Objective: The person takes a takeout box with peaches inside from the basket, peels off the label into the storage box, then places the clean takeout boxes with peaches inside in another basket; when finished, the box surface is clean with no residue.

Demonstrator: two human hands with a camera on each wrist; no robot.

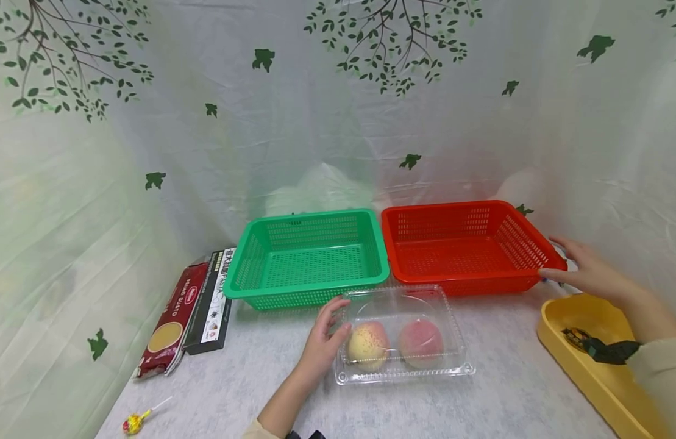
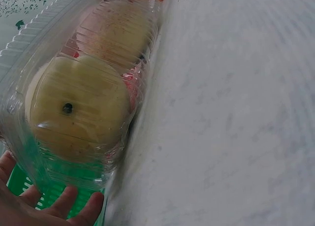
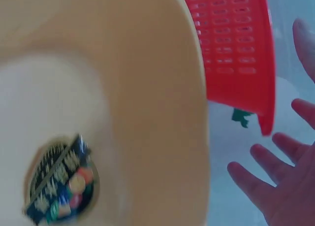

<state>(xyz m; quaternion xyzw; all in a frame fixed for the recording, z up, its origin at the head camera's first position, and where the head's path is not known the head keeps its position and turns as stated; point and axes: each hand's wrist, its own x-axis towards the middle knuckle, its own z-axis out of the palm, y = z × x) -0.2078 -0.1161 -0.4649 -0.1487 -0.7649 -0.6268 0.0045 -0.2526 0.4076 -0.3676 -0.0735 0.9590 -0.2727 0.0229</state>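
The clear box (image 1: pixel 394 341) of peaches (image 1: pixel 367 346) lies on the worktop (image 1: pixel 261 341), left hand (image 1: pixel 322 336) loosely spread at its left edge, right hand (image 1: pixel 592 273) splayed well off to its right, so lifting one side alone could tilt it and roll the peaches.

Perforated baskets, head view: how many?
2. Green perforated basket left of the image's centre line, behind the clear clamshell; red perforated basket to its right, near the right hand. No sign of hidden ones.
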